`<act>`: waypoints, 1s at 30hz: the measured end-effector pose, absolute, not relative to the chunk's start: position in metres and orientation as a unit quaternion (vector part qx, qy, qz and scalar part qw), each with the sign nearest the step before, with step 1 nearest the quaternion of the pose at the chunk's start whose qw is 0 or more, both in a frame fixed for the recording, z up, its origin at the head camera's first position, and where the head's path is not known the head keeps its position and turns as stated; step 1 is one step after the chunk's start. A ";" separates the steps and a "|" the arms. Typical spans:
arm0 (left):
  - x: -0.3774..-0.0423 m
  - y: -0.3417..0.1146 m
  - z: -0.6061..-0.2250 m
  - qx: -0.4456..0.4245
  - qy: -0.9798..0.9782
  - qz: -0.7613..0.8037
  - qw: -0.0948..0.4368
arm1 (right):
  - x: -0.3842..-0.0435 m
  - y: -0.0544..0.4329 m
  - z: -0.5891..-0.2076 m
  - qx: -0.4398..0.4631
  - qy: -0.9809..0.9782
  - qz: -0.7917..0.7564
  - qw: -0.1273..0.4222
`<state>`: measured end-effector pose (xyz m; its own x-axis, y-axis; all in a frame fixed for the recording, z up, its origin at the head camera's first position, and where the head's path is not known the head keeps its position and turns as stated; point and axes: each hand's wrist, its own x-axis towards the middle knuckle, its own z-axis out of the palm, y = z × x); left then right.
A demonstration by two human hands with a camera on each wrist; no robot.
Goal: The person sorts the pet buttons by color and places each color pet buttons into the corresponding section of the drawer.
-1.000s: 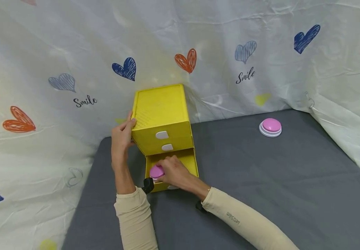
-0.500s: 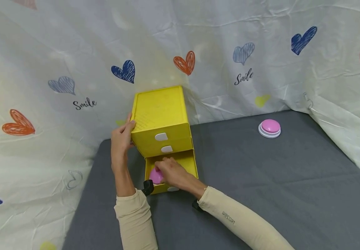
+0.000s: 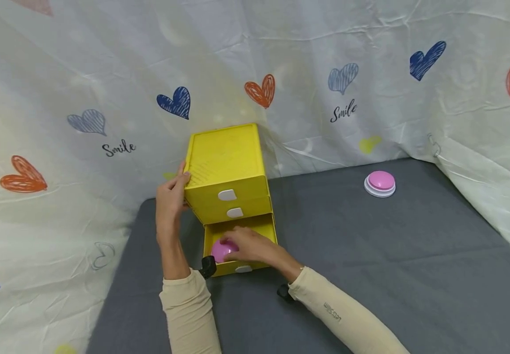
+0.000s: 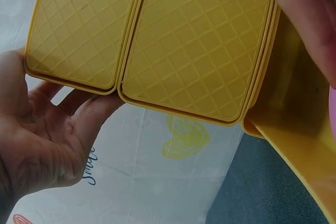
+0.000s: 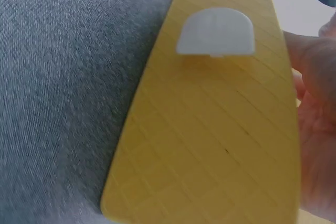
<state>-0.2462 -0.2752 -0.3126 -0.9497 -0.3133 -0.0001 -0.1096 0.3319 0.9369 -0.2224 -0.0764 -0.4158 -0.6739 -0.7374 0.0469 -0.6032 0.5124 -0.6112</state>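
A yellow drawer unit (image 3: 226,157) has its upper two drawers closed and its bottom drawer (image 3: 261,227) pulled out. My left hand (image 3: 169,201) presses its fingers against the unit's left side, the thumb at the top front corner; in the left wrist view that hand (image 4: 58,135) spreads along the side. Inside the bottom drawer lies a pink dome button (image 3: 221,250). My right hand (image 3: 255,246) is over it with parted, relaxed fingers at the dome. In the right wrist view the drawer front (image 5: 210,129) hides most of that hand (image 5: 317,114).
A second pink dome button (image 3: 381,181), with a white base, stands at the back right of the grey table (image 3: 370,260). White drawer tabs (image 3: 227,195) stick out in front. A patterned white curtain (image 3: 299,64) hangs behind the unit.
The pink button has settled lower in the drawer, and its white base no longer shows. My right hand's fingers have spread from their pinch on it. My left hand stays against the unit.
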 end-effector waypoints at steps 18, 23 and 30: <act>-0.247 -0.277 -0.312 0.133 -0.819 -0.553 0.076 | -0.213 0.011 -0.393 -0.379 0.812 -0.441 0.057; -0.247 -0.279 -0.310 0.139 -0.820 -0.551 0.069 | -0.219 0.058 -0.387 -0.328 0.819 -0.470 -0.013; -0.249 -0.279 -0.312 0.131 -0.827 -0.542 0.074 | -0.239 0.120 -0.392 -0.262 0.856 -0.430 -0.114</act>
